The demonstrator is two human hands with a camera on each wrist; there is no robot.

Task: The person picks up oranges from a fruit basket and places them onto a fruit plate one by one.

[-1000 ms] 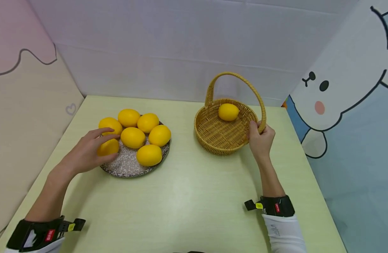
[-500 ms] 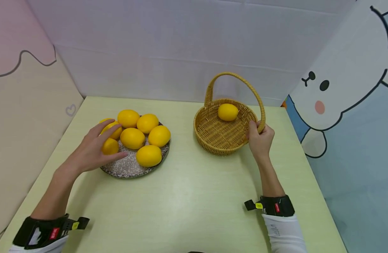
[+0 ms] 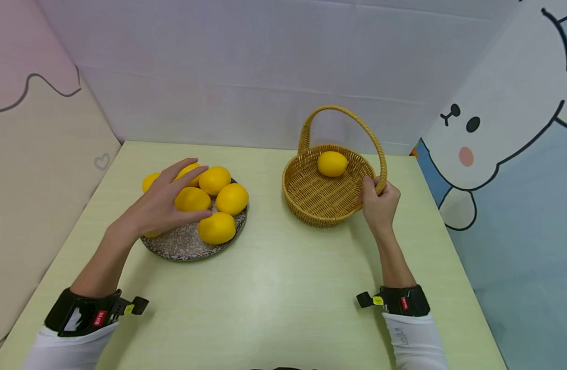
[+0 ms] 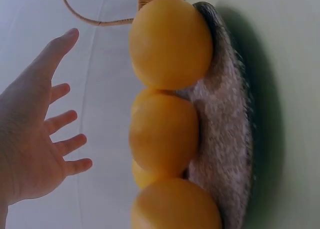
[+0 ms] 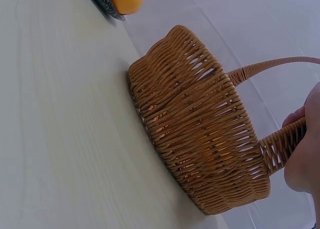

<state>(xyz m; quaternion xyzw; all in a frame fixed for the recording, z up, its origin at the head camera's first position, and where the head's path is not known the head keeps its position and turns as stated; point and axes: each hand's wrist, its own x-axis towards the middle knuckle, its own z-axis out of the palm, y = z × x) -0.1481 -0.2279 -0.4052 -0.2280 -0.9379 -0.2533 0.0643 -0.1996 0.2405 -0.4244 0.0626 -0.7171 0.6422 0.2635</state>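
Note:
My left hand (image 3: 165,203) hovers over a speckled grey plate (image 3: 186,247) that bears several yellow lemons (image 3: 217,228). In the left wrist view its fingers are spread, holding nothing, and a gap separates them from the lemons (image 4: 165,134). The hand hides part of the lemons at the plate's left in the head view. My right hand (image 3: 380,204) grips the lower end of the arched handle of a wicker basket (image 3: 317,221), at its right rim. One lemon (image 3: 332,164) lies inside the basket, towards the back. The right wrist view shows fingers around the handle (image 5: 282,144).
Both plate and basket stand on a pale wooden table (image 3: 264,288). Behind it hangs a white cloth wall (image 3: 246,77). A panel with a cartoon face (image 3: 491,144) borders the right side, and a cream panel (image 3: 38,174) the left.
My left hand has moved right and away from the lemon at the plate's left edge, its fingers spreading wider over the middle lemons. The right hand and basket stay where they were.

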